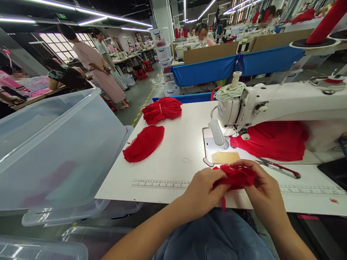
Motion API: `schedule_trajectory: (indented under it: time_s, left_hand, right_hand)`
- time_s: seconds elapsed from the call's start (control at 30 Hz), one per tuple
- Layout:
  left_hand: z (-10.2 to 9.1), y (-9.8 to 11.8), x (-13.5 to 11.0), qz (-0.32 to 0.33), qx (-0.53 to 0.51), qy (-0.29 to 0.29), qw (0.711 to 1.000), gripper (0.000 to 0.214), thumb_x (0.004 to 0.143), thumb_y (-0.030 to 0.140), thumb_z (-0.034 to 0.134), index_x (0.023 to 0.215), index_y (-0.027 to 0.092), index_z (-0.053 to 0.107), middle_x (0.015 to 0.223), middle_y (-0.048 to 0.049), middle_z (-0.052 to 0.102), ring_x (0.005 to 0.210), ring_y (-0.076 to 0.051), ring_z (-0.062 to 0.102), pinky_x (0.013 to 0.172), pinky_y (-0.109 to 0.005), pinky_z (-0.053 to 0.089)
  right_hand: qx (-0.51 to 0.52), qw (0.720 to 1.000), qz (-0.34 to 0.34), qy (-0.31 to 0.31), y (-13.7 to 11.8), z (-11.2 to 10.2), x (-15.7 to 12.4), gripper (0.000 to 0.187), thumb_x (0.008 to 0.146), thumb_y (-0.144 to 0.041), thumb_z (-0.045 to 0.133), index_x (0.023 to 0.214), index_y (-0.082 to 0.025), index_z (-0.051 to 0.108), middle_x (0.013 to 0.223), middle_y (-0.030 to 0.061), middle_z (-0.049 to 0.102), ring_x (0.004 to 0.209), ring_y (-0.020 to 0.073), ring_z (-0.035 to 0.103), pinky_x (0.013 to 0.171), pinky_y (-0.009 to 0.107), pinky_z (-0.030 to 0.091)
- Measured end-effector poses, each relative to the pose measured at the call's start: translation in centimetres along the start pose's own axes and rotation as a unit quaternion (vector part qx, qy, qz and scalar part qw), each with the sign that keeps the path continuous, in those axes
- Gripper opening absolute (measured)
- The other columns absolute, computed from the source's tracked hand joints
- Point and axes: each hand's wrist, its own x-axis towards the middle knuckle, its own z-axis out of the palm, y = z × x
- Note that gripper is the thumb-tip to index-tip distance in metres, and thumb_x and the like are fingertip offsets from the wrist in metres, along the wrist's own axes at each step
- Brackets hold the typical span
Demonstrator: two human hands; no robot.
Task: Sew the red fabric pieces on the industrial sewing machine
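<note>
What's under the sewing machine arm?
Under the sewing machine arm lies bunched red fabric on the white table. The arm hides the fabric's far edge.

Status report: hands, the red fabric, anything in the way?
Left hand and right hand both grip red lace piece. Scissors lie just beyond.

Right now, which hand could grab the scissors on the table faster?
The right hand, probably. The scissors lie just beyond it on the white table, while the left hand sits farther away. Both hands are pinching the red lace piece.
</note>
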Motion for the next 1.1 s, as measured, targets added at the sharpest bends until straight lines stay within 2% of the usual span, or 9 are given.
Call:
schedule_trajectory:
  time_s: [0.07,0.17,0.27,0.37,0.53,0.63,0.77,0.87,1.1]
  left_hand:
    - [0.2,-0.2,0.2,-0.026,-0.136,0.021,0.990,0.023,0.087,0.035,0.054,0.078,0.017,0.066,0.078,-0.0037,0.061,0.076,-0.016,0.052,0.075,-0.028,0.040]
    - [-0.1,-0.4,0.5,-0.100,-0.355,-0.003,0.930,0.029,0.074,0.043,0.072,0.076,0.015,0.066,0.074,-0.0028,0.061,0.070,-0.014,0.053,0.074,-0.027,0.042]
    - [-0.7,-0.9,0.7,-0.168,-0.413,-0.095,0.890,0.036,0.065,0.044,0.079,0.065,0.012,0.063,0.062,-0.0014,0.055,0.059,-0.010,0.048,0.063,-0.024,0.038]
    - [-1.2,-1.6,1.0,-0.174,-0.430,-0.093,0.881,0.041,0.063,0.047,0.081,0.060,0.014,0.058,0.056,0.0018,0.046,0.051,-0.007,0.037,0.050,-0.023,0.028]
    - [-1.0,-2.6,1.3,-0.160,-0.416,-0.089,0.891,0.047,0.069,0.051,0.078,0.060,0.016,0.047,0.051,0.0068,0.034,0.043,-0.003,0.021,0.042,-0.023,0.011]
    - [-0.9,-2.7,1.4,-0.154,-0.409,-0.103,0.894,0.048,0.070,0.056,0.076,0.066,0.016,0.049,0.052,0.0075,0.037,0.041,-0.003,0.022,0.040,-0.022,0.011]
    - [-1.1,-2.0,1.3,-0.129,-0.374,-0.129,0.909,0.055,0.060,0.060,0.081,0.076,0.013,0.059,0.063,0.0031,0.052,0.052,-0.005,0.042,0.049,-0.019,0.030]
    - [-1.1,-1.3,1.3,-0.123,-0.315,-0.147,0.929,0.045,0.066,0.050,0.082,0.077,0.010,0.065,0.069,-0.0004,0.058,0.063,-0.007,0.050,0.061,-0.020,0.038]
    - [-0.3,-1.9,2.1,-0.120,-0.480,-0.076,0.866,0.041,0.069,0.046,0.081,0.072,0.014,0.057,0.061,0.0049,0.048,0.044,-0.001,0.031,0.037,-0.015,0.017]
  right_hand:
    - [0.009,0.999,0.010,-0.044,0.2,0.2,-0.1,0.031,0.077,-0.021,0.053,0.106,-0.025,0.062,0.096,0.0023,0.068,0.075,0.0176,0.064,0.062,0.025,0.051]
    - [-0.055,0.994,-0.019,-0.089,0.6,0.3,0.1,0.031,0.070,-0.017,0.054,0.098,-0.024,0.064,0.077,-0.0007,0.065,0.056,0.0143,0.057,0.049,0.023,0.044]
    - [-0.042,0.994,-0.012,-0.104,0.6,0.0,0.4,0.027,0.069,-0.017,0.054,0.093,-0.023,0.065,0.082,0.0008,0.066,0.059,0.0146,0.056,0.050,0.024,0.043]
    - [0.079,0.982,0.084,-0.152,0.4,-0.7,0.5,0.012,0.072,-0.021,0.059,0.081,-0.022,0.068,0.080,0.0017,0.064,0.066,0.0156,0.056,0.057,0.024,0.046]
    - [0.314,0.870,0.294,-0.241,0.8,-1.9,0.6,0.026,0.064,-0.041,0.080,0.074,-0.018,0.072,0.049,-0.0070,0.035,0.040,0.0017,0.013,0.036,0.016,0.016]
    - [0.367,0.862,0.295,-0.189,1.1,-1.7,0.9,0.036,0.058,-0.043,0.087,0.083,-0.020,0.075,0.051,-0.0069,0.039,0.041,0.0012,0.013,0.035,0.014,0.018]
    - [0.349,0.891,0.267,-0.114,1.2,-0.8,1.1,0.036,0.058,-0.041,0.090,0.084,-0.023,0.074,0.065,-0.0002,0.060,0.051,0.0084,0.047,0.048,0.019,0.044]
    - [0.317,0.914,0.232,-0.105,1.1,-0.3,1.0,0.028,0.065,-0.040,0.087,0.078,-0.021,0.071,0.071,0.0019,0.065,0.062,0.0125,0.057,0.057,0.021,0.050]
    - [0.381,0.878,0.266,-0.114,-0.1,-0.6,1.0,0.030,0.067,-0.041,0.086,0.083,-0.020,0.071,0.051,-0.0091,0.044,0.037,-0.0035,0.012,0.036,0.009,0.018]
